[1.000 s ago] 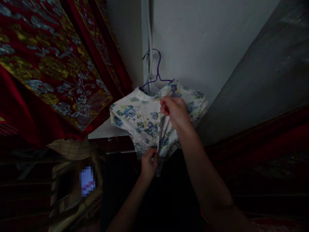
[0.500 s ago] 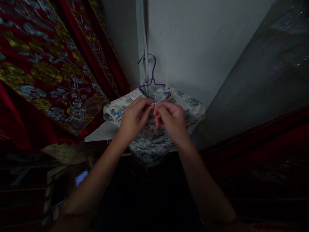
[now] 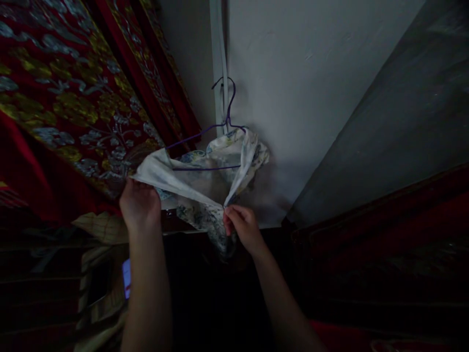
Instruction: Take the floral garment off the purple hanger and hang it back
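1. The room is dim, with a pale wall (image 3: pixel 293 98) ahead and red cloth (image 3: pixel 73 98) at left (patterned gold and silver).
2. The shirt (image 3: pixel 192 189), whitish with blue flowers, is on a purple hanger (image 3: pixel 230 107) before the wall, its front spread.
3. The left hand (image 3: pixel 142 203) and right hand (image 3: pixel 242 225) each pinch its edge.
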`<action>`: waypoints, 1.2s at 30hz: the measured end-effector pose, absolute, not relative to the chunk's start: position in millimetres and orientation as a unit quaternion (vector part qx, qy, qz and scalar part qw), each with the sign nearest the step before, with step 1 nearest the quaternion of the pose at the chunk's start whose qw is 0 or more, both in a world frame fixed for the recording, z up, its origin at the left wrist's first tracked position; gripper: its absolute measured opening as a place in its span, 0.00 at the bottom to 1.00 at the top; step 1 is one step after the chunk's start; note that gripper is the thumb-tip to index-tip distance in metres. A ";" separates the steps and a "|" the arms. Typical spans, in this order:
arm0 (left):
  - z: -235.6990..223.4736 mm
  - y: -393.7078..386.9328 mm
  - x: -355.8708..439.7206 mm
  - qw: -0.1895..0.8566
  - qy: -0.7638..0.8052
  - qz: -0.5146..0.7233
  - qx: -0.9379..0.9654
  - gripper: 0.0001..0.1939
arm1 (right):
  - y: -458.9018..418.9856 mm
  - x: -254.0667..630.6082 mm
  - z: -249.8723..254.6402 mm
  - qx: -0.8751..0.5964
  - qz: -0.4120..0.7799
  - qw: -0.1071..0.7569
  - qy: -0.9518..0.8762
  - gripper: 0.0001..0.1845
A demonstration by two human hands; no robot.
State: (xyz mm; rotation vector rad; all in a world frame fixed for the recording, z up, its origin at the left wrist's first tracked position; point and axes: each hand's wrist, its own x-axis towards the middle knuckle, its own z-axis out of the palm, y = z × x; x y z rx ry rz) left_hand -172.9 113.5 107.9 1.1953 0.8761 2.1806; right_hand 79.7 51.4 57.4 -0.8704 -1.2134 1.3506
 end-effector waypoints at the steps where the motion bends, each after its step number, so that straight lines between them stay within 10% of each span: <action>1: 87.6 108.1 -164.9 0.265 0.324 0.811 0.410 0.15 | 44.0 75.7 55.6 -0.368 0.572 0.539 -0.497 0.22; 9: -9.8 65.8 -75.4 0.447 0.413 0.754 0.248 0.14 | 14.0 101.0 32.8 -0.415 0.602 0.498 -0.466 0.24; 13: 14.8 56.8 -67.7 0.443 0.363 0.772 0.275 0.16 | 19.4 124.1 18.6 -0.425 0.634 0.399 -0.508 0.26; 18: 60.3 21.2 -45.3 0.513 0.273 0.732 0.355 0.16 | 28.2 109.4 12.6 -0.495 0.492 0.549 -0.461 0.31; 23: 84.5 -7.2 -37.7 0.458 0.338 0.639 0.517 0.12 | 12.1 84.5 49.1 -0.335 0.651 0.511 -0.451 0.43; 29: 90.6 4.0 -72.2 0.327 0.375 0.622 0.605 0.20 | 21.0 97.7 90.6 -0.293 0.600 0.379 -0.641 0.23; 33: 61.4 10.9 -84.7 0.446 0.401 0.426 0.677 0.22 | 49.1 124.0 121.9 -0.309 0.433 0.413 -0.739 0.05; 36: 42.7 9.8 -90.1 0.457 0.434 0.285 0.722 0.14 | 82.5 138.1 140.3 -0.312 0.309 0.514 -0.737 0.13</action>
